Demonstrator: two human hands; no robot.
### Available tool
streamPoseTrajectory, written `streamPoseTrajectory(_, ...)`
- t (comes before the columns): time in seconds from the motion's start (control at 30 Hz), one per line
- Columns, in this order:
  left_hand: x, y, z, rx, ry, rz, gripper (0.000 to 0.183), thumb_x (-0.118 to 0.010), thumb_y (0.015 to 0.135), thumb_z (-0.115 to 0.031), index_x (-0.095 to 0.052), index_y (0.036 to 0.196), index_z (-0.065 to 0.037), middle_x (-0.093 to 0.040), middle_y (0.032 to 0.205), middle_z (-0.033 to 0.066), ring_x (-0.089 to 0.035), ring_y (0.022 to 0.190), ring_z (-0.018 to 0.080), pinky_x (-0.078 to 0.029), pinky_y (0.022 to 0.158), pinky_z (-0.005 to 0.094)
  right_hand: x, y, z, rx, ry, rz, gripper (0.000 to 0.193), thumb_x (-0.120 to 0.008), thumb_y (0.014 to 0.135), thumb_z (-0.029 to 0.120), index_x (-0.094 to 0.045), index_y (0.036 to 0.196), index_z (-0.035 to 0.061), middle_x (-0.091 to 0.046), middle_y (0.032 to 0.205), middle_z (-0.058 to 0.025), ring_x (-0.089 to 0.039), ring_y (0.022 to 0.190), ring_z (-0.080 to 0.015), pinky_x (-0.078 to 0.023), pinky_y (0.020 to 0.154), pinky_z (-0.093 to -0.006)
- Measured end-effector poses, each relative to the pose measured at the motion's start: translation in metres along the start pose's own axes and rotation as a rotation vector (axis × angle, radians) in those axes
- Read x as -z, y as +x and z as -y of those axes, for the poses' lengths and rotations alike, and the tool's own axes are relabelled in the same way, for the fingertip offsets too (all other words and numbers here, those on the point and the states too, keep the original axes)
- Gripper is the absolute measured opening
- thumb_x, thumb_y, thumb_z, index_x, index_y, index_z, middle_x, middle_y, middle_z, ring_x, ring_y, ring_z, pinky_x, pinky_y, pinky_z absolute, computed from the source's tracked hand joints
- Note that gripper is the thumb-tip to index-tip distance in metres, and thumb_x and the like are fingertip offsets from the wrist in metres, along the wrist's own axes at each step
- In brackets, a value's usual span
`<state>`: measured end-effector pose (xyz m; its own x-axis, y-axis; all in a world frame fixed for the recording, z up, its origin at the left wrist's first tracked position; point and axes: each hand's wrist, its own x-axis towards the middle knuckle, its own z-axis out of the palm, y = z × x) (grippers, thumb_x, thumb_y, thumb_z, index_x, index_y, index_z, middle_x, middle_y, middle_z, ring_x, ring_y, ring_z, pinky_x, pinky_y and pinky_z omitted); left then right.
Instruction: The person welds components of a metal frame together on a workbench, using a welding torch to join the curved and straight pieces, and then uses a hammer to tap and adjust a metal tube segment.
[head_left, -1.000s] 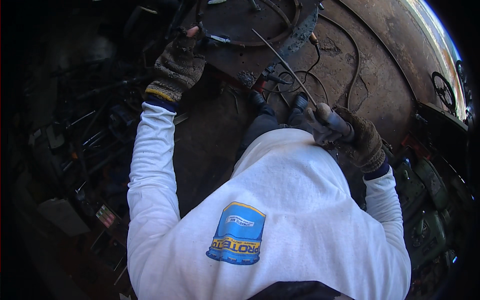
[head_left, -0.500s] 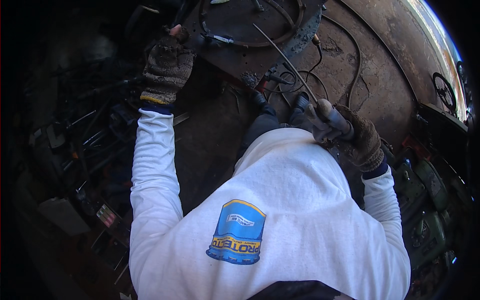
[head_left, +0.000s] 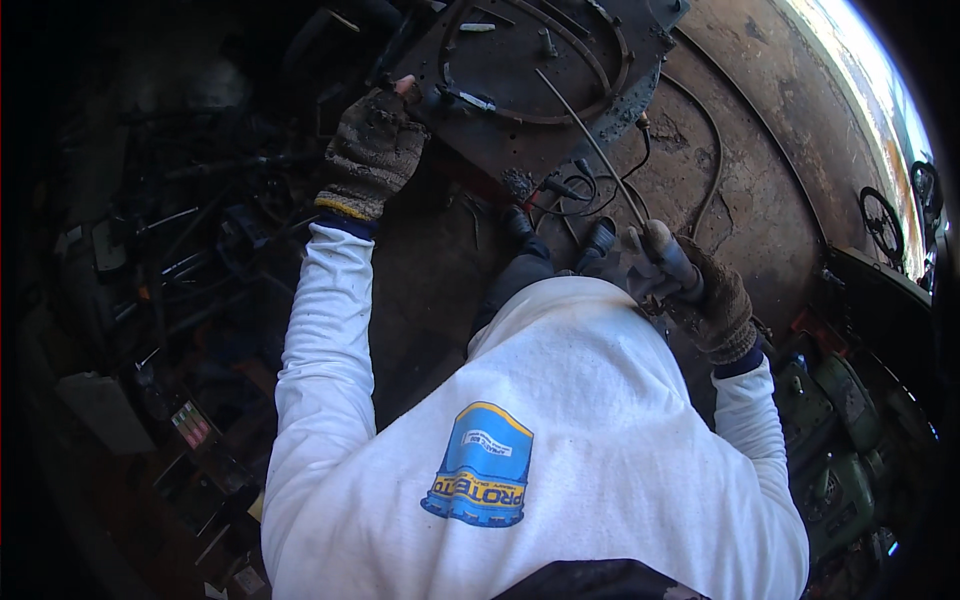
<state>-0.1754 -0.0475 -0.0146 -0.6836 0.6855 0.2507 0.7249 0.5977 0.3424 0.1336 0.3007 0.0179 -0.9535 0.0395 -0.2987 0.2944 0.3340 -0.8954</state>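
Note:
My right hand [head_left: 690, 285], in a knit work glove with grey fingers, closes round the lower end of a thin metal rod [head_left: 592, 147]. The rod slants up and left, its far tip seen above a dark steel plate [head_left: 500, 150]. At the plate's left edge is my left hand [head_left: 375, 150], in a worn brown knit glove with one bare fingertip showing. Its fingers look curled; what they hold, if anything, is hidden. A bent metal ring [head_left: 620, 75] lies on the plate, with a small white piece [head_left: 477, 101] by its left side.
Black cables [head_left: 715, 140] loop over the brown floor at right, near a black-handled tool [head_left: 560, 187] at the plate's corner. My shoes [head_left: 600, 236] stand below the plate. Dark clutter [head_left: 190, 250] fills the left. Green metal parts [head_left: 845, 390] and a wheel [head_left: 882, 222] are at right.
The view has shifted, so the plate sits lower and further right. My left hand appears a little closer to the ring. My right hand keeps the rod at much the same slant.

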Motion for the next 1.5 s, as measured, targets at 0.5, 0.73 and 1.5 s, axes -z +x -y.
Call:
streamPoseTrajectory(0.5, -0.013, -0.041, 0.017, 0.227, 0.032, -0.286, 0.055, -0.076, 0.078, -0.019, -0.058, 0.13, -0.014, -0.064, 0.119, 0.0171, -0.061, 0.109, 0.0386, -0.05, 0.097, 0.0483, -0.025, 0.005, 0.027, 0.144, 0.474, -0.089, 0.066, -0.068, 0.088, 0.016, -0.043, 0.146, -0.003, -0.069, 0.119, -0.0134, -0.067, 0.1, -0.0175, -0.054, 0.087, -0.033)
streamPoseTrajectory(0.73, -0.028, -0.076, 0.022, 0.313, 0.046, -0.361, 0.055, -0.077, 0.079, -0.023, -0.059, 0.129, -0.011, -0.062, 0.129, 0.0175, -0.059, 0.119, 0.0376, -0.047, 0.104, 0.0462, -0.029, 0.016, 0.015, 0.256, 0.244, -0.285, 0.027, -0.067, 0.086, 0.015, -0.061, 0.108, -0.0012, -0.067, 0.105, -0.0089, -0.064, 0.084, -0.0187, -0.052, 0.074, -0.0308)
streamPoseTrajectory(1.5, -0.193, -0.316, 0.056, 1.107, -0.291, 0.512, 0.044, -0.063, 0.089, -0.039, -0.063, 0.127, -0.017, -0.061, 0.134, 0.0165, -0.057, 0.123, 0.0382, -0.046, 0.104, 0.0484, -0.019, 0.075, -0.047, 0.229, 0.309, -0.72, 0.028, -0.069, 0.093, 0.022, -0.061, 0.114, 0.0055, -0.063, 0.08, -0.0031, -0.058, 0.065, -0.0136, -0.046, 0.055, -0.0279)
